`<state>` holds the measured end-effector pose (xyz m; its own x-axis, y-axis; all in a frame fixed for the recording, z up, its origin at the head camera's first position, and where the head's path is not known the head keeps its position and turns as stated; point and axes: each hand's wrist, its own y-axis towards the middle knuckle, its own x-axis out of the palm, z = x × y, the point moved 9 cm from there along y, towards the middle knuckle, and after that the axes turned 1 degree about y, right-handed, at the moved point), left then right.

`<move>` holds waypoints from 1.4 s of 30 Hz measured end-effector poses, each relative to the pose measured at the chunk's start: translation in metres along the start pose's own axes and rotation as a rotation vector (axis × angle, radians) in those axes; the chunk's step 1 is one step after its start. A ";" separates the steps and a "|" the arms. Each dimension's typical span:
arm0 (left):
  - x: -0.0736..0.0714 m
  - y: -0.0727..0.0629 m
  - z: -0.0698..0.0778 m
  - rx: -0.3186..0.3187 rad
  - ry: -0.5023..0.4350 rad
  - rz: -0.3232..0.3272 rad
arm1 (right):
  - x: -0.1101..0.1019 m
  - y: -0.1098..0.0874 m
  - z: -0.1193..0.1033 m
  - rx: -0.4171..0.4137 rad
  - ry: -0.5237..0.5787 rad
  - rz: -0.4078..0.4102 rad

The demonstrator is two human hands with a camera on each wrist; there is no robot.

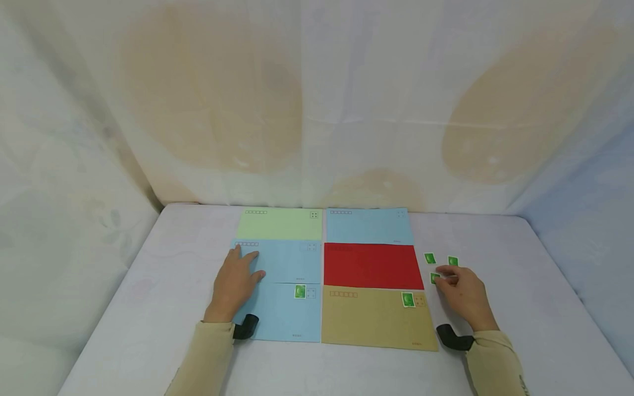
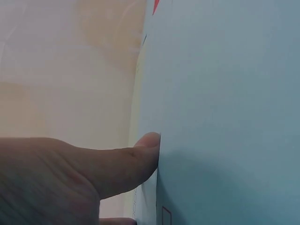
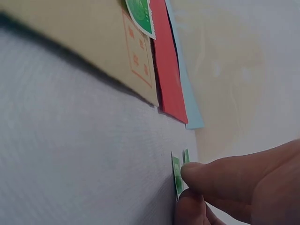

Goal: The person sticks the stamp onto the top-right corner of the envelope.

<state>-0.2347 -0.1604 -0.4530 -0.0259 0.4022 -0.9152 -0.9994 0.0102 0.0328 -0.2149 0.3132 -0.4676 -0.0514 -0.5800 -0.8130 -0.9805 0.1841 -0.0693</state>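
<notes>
My left hand (image 1: 233, 283) rests with spread fingers on the left part of the middle-left blue envelope (image 1: 282, 264); its thumb touches the paper in the left wrist view. At the right, my right hand (image 1: 465, 294) pinches a small green stamp (image 1: 435, 278) by its edge, between thumb and finger. Two more green stamps, one on the left (image 1: 430, 258) and one on the right (image 1: 453, 260), lie just beyond that hand. The lower-left blue envelope (image 1: 282, 319) and the tan envelope (image 1: 376, 324) each bear a green stamp near the upper right corner.
A green envelope (image 1: 279, 225) and another blue one (image 1: 369, 226) form the far row. The red envelope (image 1: 373, 267) lies between the far blue and tan ones. All lie on a white-covered table (image 1: 148, 308), with curtains (image 1: 346, 99) behind and at both sides.
</notes>
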 end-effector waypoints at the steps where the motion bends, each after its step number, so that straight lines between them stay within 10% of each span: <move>1: 0.000 0.000 0.000 -0.003 0.000 -0.004 | 0.000 0.000 0.000 0.002 -0.001 -0.004; 42: 0.002 0.001 -0.001 0.005 0.029 -0.016 | -0.001 -0.001 -0.006 -0.018 -0.012 0.013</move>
<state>-0.2360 -0.1610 -0.4553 -0.0105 0.3750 -0.9269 -0.9996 0.0208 0.0197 -0.2145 0.3092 -0.4633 -0.0617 -0.5678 -0.8209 -0.9831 0.1767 -0.0484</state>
